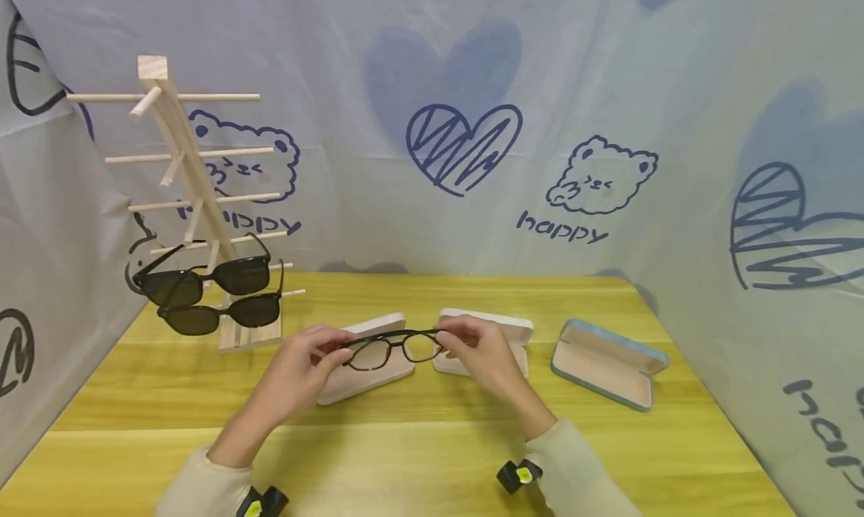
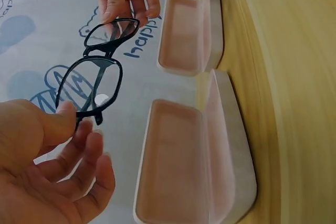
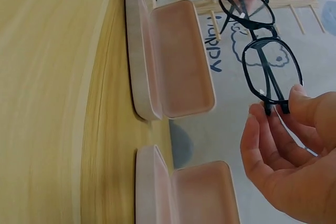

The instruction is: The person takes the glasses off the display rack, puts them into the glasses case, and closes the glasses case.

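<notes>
Black-framed eyeglasses (image 1: 397, 344) with clear lenses are held up in front of the body, temples folded behind the lenses. My left hand (image 1: 300, 363) pinches one end of the frame between thumb and fingers. At the opposite end, my right hand (image 1: 487, 352) pinches the frame the same way. Below and behind the glasses stand two open white glasses cases, a left one (image 1: 361, 382) and a right one (image 1: 522, 329), both with pale pink lining. In the left wrist view, the left hand (image 2: 47, 156) has its lower fingers loosely bent beneath the frame.
An open blue glasses case (image 1: 607, 374) lies to the right on the wood-grain table (image 1: 418, 457). At the left rises a wooden peg stand (image 1: 192, 157), with two pairs of black sunglasses (image 1: 243, 277) on its lower pegs. Printed cloth (image 1: 351, 202) hangs behind and at the sides.
</notes>
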`<state>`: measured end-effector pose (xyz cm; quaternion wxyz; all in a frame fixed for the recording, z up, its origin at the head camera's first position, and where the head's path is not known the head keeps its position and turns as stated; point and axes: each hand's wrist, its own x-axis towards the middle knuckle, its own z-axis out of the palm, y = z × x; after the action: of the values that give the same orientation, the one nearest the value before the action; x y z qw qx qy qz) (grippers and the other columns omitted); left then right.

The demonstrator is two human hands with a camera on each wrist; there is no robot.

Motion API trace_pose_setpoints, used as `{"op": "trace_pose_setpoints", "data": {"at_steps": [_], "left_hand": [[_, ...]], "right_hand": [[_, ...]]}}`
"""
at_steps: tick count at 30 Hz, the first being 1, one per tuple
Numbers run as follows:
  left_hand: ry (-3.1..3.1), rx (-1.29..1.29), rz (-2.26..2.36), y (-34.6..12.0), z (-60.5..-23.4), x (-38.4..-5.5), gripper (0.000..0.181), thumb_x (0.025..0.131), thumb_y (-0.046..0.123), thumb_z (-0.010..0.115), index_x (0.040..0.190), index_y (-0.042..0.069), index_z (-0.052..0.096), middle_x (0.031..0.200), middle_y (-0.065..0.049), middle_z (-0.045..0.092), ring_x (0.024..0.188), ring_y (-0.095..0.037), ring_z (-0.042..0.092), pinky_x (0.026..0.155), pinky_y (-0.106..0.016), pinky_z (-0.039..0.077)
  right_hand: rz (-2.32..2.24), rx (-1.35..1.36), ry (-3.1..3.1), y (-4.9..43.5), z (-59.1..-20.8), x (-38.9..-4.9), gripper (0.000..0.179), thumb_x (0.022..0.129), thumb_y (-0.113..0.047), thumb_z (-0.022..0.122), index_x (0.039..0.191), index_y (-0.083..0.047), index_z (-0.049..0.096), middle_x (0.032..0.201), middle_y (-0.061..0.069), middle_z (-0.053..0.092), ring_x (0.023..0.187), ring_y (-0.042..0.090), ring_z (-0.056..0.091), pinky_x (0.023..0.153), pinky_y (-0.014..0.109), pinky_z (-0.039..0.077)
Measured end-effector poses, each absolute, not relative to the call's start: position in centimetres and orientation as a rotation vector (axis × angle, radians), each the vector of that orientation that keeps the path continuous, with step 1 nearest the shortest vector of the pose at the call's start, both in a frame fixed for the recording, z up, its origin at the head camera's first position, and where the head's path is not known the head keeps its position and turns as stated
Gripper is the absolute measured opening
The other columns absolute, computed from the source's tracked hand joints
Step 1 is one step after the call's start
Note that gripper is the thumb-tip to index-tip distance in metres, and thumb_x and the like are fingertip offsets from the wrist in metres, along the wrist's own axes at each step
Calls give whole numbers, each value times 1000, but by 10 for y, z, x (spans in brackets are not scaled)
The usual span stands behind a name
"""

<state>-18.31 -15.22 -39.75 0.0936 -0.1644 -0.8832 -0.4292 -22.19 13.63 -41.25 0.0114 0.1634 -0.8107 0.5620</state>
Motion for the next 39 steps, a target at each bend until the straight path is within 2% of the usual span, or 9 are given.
{"op": "trace_pose_setpoints", "data": {"at_steps": [5,10,13,17,22,39], "left_hand": [[-2674,-438,-1279,-159,-400,-185,23,100,8,67,122,6,74,107,-9,74,85,-19,70,68,-24,55],[-2717,-429,-1321,-165,-404,-188,26,100,6,66,124,-1,71,97,-11,74,76,-21,71,60,-23,54],[-2736,-415,-1350,-168,-407,-190,28,100,6,66,126,-3,69,95,-12,75,77,-21,73,61,-23,56],[-2762,-359,-1384,-172,-411,-192,27,100,6,66,124,-6,69,101,-16,76,83,-22,76,63,-23,58],[-2807,-292,-1371,-175,-415,-192,23,99,7,67,118,-6,72,102,-17,77,80,-20,76,63,-25,56],[-2874,-176,-1346,-183,-431,-193,17,98,3,68,109,-8,72,99,-18,76,76,-18,75,60,-24,56]], "right_hand": [[1743,528,-2566,127,-413,-231,22,101,-11,67,118,-1,74,113,19,75,95,27,76,81,31,64],[1731,516,-2618,119,-415,-239,21,101,-10,67,119,-2,74,112,17,76,95,25,76,85,40,64],[1721,517,-2636,115,-418,-244,22,100,-9,67,120,-1,74,112,17,76,96,25,76,84,37,64],[1722,523,-2642,109,-420,-249,23,99,-7,67,120,2,73,112,20,76,97,28,76,82,32,64],[1722,534,-2652,101,-427,-255,23,99,-2,67,119,5,72,113,23,75,96,30,75,81,29,63],[1620,520,-2710,86,-446,-263,20,95,0,71,114,5,74,106,21,76,92,27,74,81,28,62]]}}
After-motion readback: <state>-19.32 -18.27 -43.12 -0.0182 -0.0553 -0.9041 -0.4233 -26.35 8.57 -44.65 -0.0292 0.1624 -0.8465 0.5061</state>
